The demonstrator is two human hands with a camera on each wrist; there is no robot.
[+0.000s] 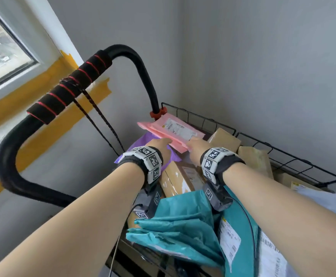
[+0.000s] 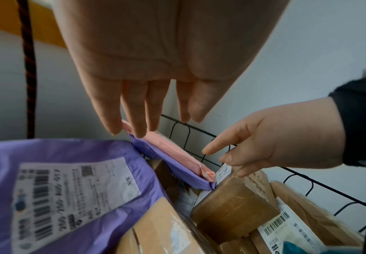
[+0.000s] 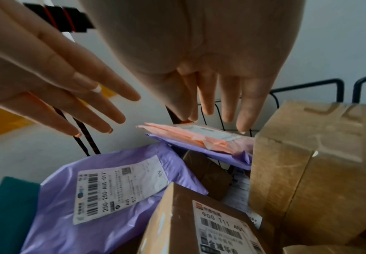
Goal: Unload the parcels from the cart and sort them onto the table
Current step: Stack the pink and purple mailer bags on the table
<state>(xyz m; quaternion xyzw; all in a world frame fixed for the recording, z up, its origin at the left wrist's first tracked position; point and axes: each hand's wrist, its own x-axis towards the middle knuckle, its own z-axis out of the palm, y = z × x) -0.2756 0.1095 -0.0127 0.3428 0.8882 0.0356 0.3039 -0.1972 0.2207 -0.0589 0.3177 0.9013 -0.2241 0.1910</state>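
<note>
At the far left we saw the black curved cart handle with foam grip and red stripes [image 1: 67,90], and below it the black wire-sided cart [image 1: 283,154], which was full of parcels. Our left hand [image 1: 159,143] reached forward with straight, relaxed fingers that held nothing; it hovered just above the near left end of the flat pink plastic mailer with a white label [image 1: 171,129]. This mailer lay on top of a folded purple plastic mailer [image 3: 210,151], against the far wire wall of the cart. To the right, our right hand [image 1: 198,146] was also open, its fingers spread loosely over the right end of the pink mailer, beside a tall brown cardboard box wrapped in tape [image 3: 308,171]. We judged that the step in hand was the reach for the pink mailer, so the unloading was at an early stage. The next move would call for closing both hands on its two ends and lifting it straight up, without dragging the purple mailer under it. We could not tell whether any fingertip already touched the mailer. The table was not in view, and the teal plastic mailer [image 1: 183,222] near us was partly covered by our arms.
</note>
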